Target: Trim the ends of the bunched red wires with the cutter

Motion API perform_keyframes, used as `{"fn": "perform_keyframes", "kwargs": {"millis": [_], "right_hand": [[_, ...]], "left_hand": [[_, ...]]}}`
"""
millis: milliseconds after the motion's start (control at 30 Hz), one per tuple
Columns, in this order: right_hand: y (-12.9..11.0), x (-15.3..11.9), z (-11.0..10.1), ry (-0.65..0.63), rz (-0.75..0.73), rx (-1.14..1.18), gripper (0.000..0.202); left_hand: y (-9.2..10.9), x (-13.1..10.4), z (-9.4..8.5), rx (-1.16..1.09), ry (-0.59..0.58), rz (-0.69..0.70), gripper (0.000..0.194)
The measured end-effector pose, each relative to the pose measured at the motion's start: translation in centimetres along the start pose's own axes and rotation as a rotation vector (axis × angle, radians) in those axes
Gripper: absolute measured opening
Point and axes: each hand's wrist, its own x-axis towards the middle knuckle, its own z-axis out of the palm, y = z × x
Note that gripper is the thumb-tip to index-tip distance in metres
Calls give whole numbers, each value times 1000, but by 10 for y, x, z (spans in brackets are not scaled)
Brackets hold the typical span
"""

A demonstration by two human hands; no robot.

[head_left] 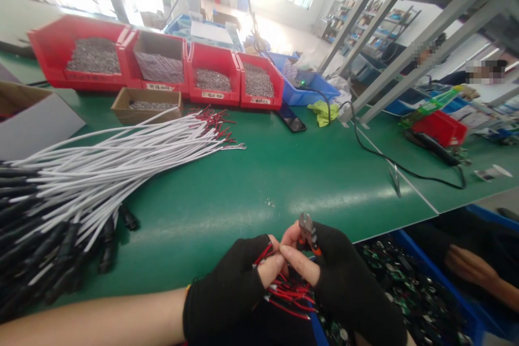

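Observation:
My left hand, in a black fingerless glove, is closed with thumb and finger pinched at thin red wires. My right hand, gloved alike, is closed round a pair of wire cutters with orange-and-black handles. Their metal jaws point up past the index finger. The thumb and index fingertip of that hand meet the left fingertips, and what lies between them is hidden. Below both hands hangs a bunch of red wires with pale ends. Small white scraps lie on the green table.
White cables with black connectors cover the table's left side, a small wrench at their tips. Red bins of small metal parts stand behind. A phone lies near. Circuit boards fill a blue crate; another person's hand is beyond.

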Motion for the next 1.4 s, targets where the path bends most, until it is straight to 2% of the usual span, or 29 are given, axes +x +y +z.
{"fn": "perform_keyframes", "kwargs": {"millis": [167, 400, 533, 700, 967, 1167, 1333, 1400], "right_hand": [[2, -5, 2, 69, 121, 34, 26], [7, -7, 1, 140, 195, 34, 28], [13, -12, 2, 166, 164, 14, 27], [19, -14, 2, 76, 111, -1, 25], [7, -6, -1, 55, 77, 187, 16], [4, -6, 3, 213, -28, 55, 13], [-3, -5, 5, 134, 57, 132, 20], [-1, -7, 3, 146, 115, 145, 20]], "left_hand": [[8, -2, -2, 21, -31, 34, 39], [7, -4, -2, 28, -40, -24, 42], [8, -4, 0, -21, -31, 2, 43], [8, -2, 2, -61, -46, -2, 41], [17, -5, -1, -77, -65, -78, 48], [15, -4, -1, -67, -50, -57, 48], [9, -4, -1, -75, -19, -72, 48], [9, -5, -1, -84, -14, -45, 49]]}}
